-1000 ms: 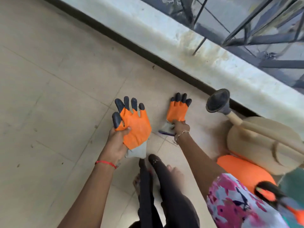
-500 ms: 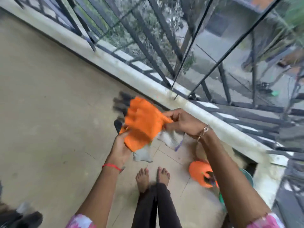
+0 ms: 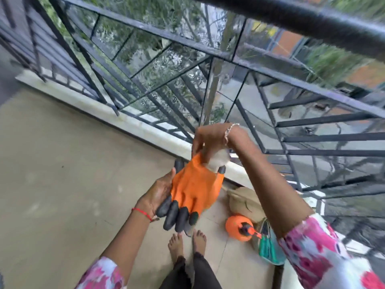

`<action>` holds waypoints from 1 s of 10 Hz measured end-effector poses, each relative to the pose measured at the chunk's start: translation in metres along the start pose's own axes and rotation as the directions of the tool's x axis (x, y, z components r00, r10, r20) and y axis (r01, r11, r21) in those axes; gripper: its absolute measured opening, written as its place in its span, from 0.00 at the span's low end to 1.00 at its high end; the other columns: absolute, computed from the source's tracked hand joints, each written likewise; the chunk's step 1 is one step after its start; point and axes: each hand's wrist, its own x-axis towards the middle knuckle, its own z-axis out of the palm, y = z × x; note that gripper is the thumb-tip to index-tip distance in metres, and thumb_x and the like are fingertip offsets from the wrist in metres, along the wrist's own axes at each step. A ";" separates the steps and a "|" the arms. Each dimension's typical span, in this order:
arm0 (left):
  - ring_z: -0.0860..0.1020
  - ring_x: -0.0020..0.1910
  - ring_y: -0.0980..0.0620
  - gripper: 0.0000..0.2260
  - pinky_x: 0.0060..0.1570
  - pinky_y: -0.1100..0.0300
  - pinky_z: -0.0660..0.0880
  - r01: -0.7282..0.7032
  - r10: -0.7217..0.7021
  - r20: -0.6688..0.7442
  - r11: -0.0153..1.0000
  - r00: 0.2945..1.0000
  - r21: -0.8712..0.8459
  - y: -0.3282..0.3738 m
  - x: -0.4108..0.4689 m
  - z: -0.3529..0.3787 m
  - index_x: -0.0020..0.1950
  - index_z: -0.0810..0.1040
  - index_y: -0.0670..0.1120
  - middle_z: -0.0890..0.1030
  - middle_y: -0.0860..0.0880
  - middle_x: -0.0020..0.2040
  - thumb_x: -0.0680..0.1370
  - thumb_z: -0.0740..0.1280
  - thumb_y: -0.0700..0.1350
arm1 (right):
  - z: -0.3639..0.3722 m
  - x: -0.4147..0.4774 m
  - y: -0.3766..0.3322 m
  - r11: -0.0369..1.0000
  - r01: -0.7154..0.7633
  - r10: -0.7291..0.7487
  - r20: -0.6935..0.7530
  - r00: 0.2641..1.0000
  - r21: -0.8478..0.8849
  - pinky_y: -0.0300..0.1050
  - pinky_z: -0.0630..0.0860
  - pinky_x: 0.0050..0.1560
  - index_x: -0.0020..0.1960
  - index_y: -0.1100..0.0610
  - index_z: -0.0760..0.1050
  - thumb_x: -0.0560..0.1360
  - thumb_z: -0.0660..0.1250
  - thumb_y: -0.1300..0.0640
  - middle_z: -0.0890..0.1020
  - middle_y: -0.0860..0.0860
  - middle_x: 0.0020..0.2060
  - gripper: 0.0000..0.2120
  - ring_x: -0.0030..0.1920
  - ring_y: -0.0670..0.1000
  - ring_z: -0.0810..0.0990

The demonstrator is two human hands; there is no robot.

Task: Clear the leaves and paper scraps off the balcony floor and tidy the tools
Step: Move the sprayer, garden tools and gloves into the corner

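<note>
The orange gloves [image 3: 194,189] hang at chest height above the balcony floor [image 3: 62,163] — left hand [image 3: 161,191] cupped beneath, right hand [image 3: 210,138] fingers pinching the white cuff. Better to stack both cuffs evenly before setting them beside the tools

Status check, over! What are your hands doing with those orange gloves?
Left hand cradles orange gloves, black fingertips toward me. Right hand pinches the white cuff. Sprayer and bag on floor by feet.
</note>
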 end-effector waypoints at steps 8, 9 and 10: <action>0.82 0.35 0.51 0.12 0.43 0.57 0.80 -0.104 0.084 0.595 0.995 0.799 -0.002 -0.155 -0.063 0.175 0.43 0.80 0.43 0.83 0.46 0.36 0.75 0.62 0.28 | 0.285 -0.211 0.063 -0.132 0.361 0.921 -0.021 0.390 0.923 0.47 0.79 0.45 0.57 0.60 0.72 0.66 0.71 0.73 0.82 0.55 0.44 0.22 0.40 0.51 0.80; 0.82 0.38 0.49 0.07 0.49 0.52 0.79 -0.112 0.056 0.542 0.991 0.839 0.072 -0.208 -0.060 0.228 0.46 0.79 0.42 0.84 0.44 0.40 0.71 0.69 0.32 | 0.343 -0.242 0.101 -0.047 0.275 0.955 -0.038 0.295 0.960 0.47 0.80 0.46 0.58 0.56 0.74 0.63 0.73 0.65 0.83 0.50 0.42 0.24 0.40 0.50 0.81; 0.82 0.39 0.52 0.14 0.48 0.56 0.79 -0.165 0.038 0.524 0.966 0.851 0.198 -0.253 -0.046 0.261 0.51 0.78 0.41 0.84 0.47 0.43 0.67 0.73 0.34 | 0.394 -0.265 0.134 -0.080 0.204 0.969 0.029 0.244 0.976 0.38 0.78 0.43 0.57 0.52 0.73 0.65 0.72 0.68 0.81 0.51 0.41 0.24 0.37 0.47 0.79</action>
